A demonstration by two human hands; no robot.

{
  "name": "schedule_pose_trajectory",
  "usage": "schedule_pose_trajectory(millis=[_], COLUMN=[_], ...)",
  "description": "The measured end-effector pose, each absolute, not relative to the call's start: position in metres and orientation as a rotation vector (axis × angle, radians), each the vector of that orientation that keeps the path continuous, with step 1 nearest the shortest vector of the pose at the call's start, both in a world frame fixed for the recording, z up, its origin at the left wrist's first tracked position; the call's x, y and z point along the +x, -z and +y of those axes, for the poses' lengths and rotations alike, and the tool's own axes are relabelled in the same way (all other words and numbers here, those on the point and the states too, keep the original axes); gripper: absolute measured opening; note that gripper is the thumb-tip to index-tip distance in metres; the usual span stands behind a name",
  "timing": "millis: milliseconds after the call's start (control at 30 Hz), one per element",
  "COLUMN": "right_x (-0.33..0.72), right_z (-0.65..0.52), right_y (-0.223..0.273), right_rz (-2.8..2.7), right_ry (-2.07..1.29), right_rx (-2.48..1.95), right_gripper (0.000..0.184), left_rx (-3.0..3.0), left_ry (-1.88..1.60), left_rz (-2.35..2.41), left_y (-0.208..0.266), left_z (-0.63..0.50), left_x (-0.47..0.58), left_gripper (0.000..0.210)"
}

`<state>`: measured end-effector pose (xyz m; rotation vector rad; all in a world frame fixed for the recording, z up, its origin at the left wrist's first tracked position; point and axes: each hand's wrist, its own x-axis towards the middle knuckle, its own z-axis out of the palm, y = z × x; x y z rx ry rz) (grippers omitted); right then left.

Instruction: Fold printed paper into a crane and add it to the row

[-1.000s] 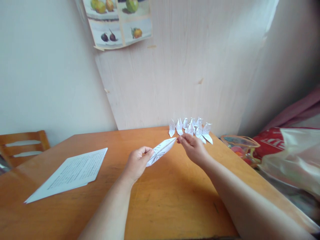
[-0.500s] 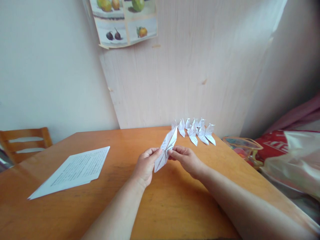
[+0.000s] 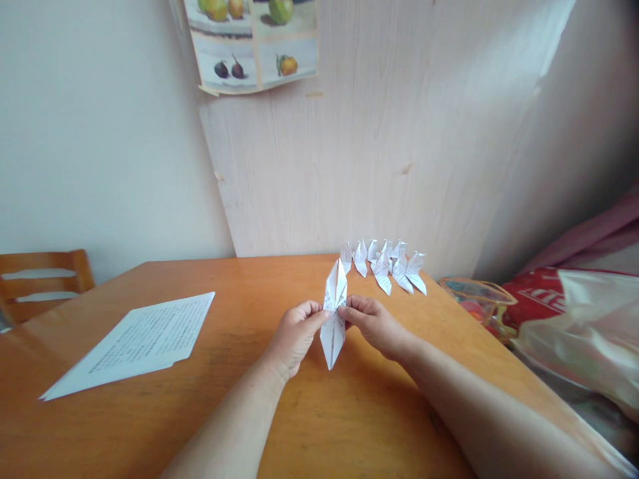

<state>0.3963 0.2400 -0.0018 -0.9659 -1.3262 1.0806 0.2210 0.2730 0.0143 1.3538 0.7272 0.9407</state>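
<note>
Between my hands is a folded paper point(image 3: 333, 342), a narrow white diamond with printed marks near its middle and creases down its length. One tip points away from me, the other toward me. My left hand point(image 3: 294, 336) pinches its left edge with the thumb on top. On the opposite edge, my right hand point(image 3: 374, 324) grips it between thumb and fingers. The fingers beneath the paper are partly hidden. Beyond my hands, several folded paper birds point(image 3: 382, 273) stand in a group at the far right of the table.
A stack of printed sheets point(image 3: 144, 342) lies on the left of the wooden table point(image 3: 229, 426). A wooden chair point(image 3: 44, 276) is past the left edge. Beside the right edge are a clear bag point(image 3: 479, 303) and a red and white bag point(image 3: 539, 293). A fruit picture point(image 3: 257, 50) hangs behind.
The folded paper has turned from a slant to nearly upright in view, its lower tip now nearer me. Both hands keep hold of it. The view has shifted slightly.
</note>
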Motion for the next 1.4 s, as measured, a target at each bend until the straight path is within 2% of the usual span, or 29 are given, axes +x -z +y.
schedule_pose_trajectory(millis=[300,533,967,1233,1400], right_x=[0.389,0.391,0.389,0.388,0.385], right_z=[0.238,0.238,0.236,0.233,0.238], right_y=[0.001,0.002,-0.001,-0.003,0.007], right_rz=[-1.254,-1.258,-1.207,-1.276,-1.289], right_ry=[-1.189,-1.197,-1.249,-1.310,-1.356], right_rx=[-0.945,-0.965,-0.987,-0.923,-0.904], right_gripper=[0.036,0.039,0.037,0.040,0.040], left_rx=[1.372,1.362,1.344,1.198,1.043], left_ry=[-0.929,-0.918,-0.896,-0.790,-0.798], left_rz=[0.724,0.743,0.673,0.534,0.533], left_y=[-0.009,-0.006,-0.014,-0.012,-0.008], left_z=[0.277,0.280,0.275,0.271,0.270], left_x=[0.220,0.220,0.218,0.223,0.228], left_gripper=[0.026,0.018,0.018,0.039,0.044])
